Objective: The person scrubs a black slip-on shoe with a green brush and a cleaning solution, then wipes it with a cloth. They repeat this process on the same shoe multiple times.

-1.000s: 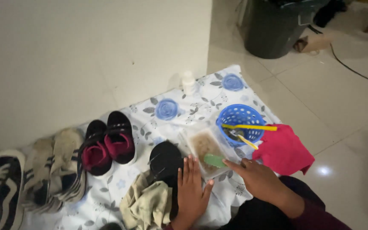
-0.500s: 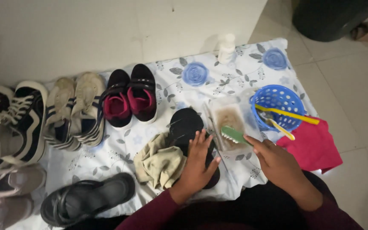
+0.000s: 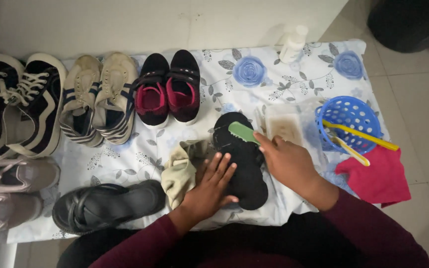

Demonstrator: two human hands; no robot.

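A black insole or shoe sole (image 3: 247, 166) lies on the flowered cloth (image 3: 274, 84) in front of me. My left hand (image 3: 209, 186) presses flat on its left edge, fingers spread. My right hand (image 3: 286, 161) grips a green brush (image 3: 243, 132) whose head rests on the upper end of the black piece. A beige rag (image 3: 179, 171) lies crumpled just left of my left hand.
Pairs of shoes line the cloth's back: black-white sneakers (image 3: 21, 101), beige ones (image 3: 100, 97), black-and-pink ones (image 3: 170, 89). Black sandals (image 3: 105, 206) and grey shoes (image 3: 11, 191) lie lower left. A clear tub (image 3: 284, 124), blue basket (image 3: 348, 116) with yellow brushes, red cloth (image 3: 378, 178) and white bottle (image 3: 294, 44) stand at right.
The view has swung left, bringing more shoes into sight. My right hand has carried the green brush from beside the clear tub onto the black piece. My left hand stays on it.
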